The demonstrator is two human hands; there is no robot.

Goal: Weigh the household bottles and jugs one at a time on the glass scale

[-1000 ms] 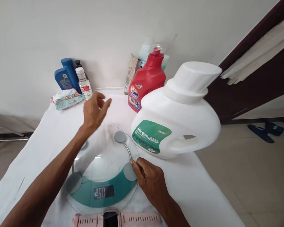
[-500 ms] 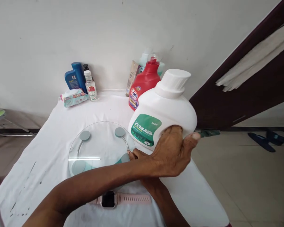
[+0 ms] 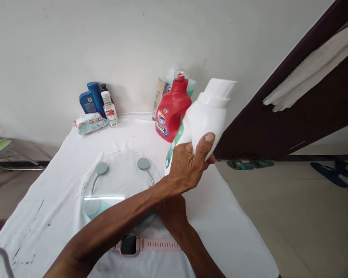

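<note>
My left hand (image 3: 188, 164) grips a large white detergent bottle (image 3: 210, 116) with a white cap and green label. The bottle leans to the right with its narrow side turned to me. My left forearm crosses over my right. Beneath it, my right hand (image 3: 171, 210) is at the right edge of a round glass scale (image 3: 121, 173) with grey pads. My left forearm hides its fingers, so I cannot tell how it holds the scale. A red OMO bottle (image 3: 174, 104) stands just behind the white one. Near me lies a smartwatch (image 3: 129, 244) with a pink strap.
At the back left are a blue bottle (image 3: 95, 98), a clear bottle with a white cap (image 3: 110, 112) and a wipes pack (image 3: 91, 123). The white cloth (image 3: 52, 185) covers the table. Green slippers (image 3: 240, 165) and dark blue slippers (image 3: 329, 173) lie on the floor.
The white bottle has turned so that its label faces away to the left, and my left hand has moved left and up with it. My right hand's fingers have become hidden.
</note>
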